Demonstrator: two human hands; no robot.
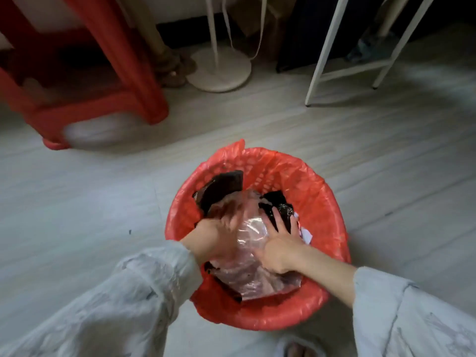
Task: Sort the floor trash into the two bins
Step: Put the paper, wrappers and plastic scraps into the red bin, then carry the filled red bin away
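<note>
Inside the red bin (257, 318), both hands are pressing down on a clear plastic bag (253, 256).

Nearest the camera, pale sleeves are reaching over the bin's near rim; the left hand (216, 237) is blurring at the bag's left side, so its fingers cannot be told, while the right hand (279, 242) is lying flat on the bag's right side, fingers spread and straight. Dark scraps (224, 188) and white paper (305, 234) are showing around the bag within the bin. Beyond the bin, a red stool (123, 73) is standing far left, a white round base (219, 70) behind, a white frame (332, 50) far right.
</note>
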